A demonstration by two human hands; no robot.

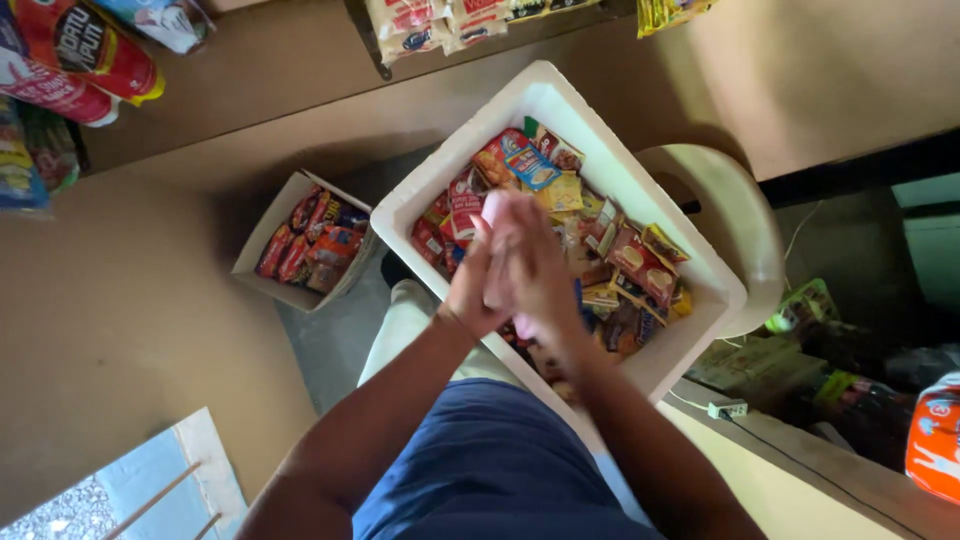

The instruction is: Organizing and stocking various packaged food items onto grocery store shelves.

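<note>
1. Pressing together palm to palm, the left hand and right hand grasped nothing, hovering over the white foam box.
2. Snack packets filled it; it rested on a pale stool.
3. A smaller cardboard box sat on the grey floor.

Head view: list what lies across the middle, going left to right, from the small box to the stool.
Small cardboard box of red packets → left hand → right hand, pressed together over the white foam box of snack packets → pale round stool.
</note>
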